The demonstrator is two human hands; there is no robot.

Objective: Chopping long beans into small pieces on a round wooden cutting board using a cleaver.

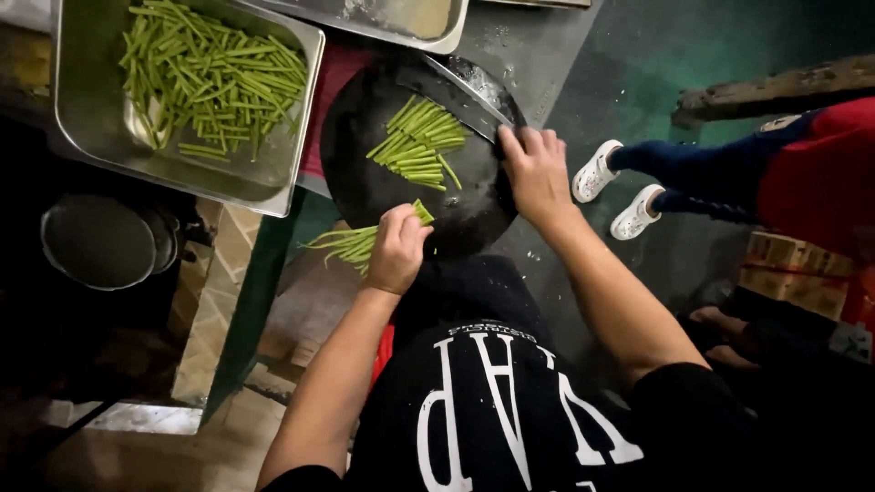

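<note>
Head view, looking straight down on a chopping station. The left hand (397, 248) closes its fingers around a bundle of long green stalks (351, 244), whose cut ends reach onto the round dark chopping board (383, 191) at about 6 o'clock of its rim, while the uncut tails hang off the board toward 8 o'clock. The right hand (536, 173) lies at the board's 3 o'clock edge with fingers held close together over the handle end of a broad cleaver (465, 91), the blade running toward 12 o'clock; whether the hand grips it firmly cannot be told. A heap of cut green pieces (419, 144) lies just left of the blade, near the board's centre. At 10 o'clock stands a steel tray (87, 137) with more cut pieces in it.

Risks, as judged: the left fingertips sit just behind the cut ends, so a low stroke could nick them; the overhanging tails could slide from the fist; cut pieces could roll off the board's edge. A second person's white shoes (612, 189) stand near at 3 o'clock.
</note>
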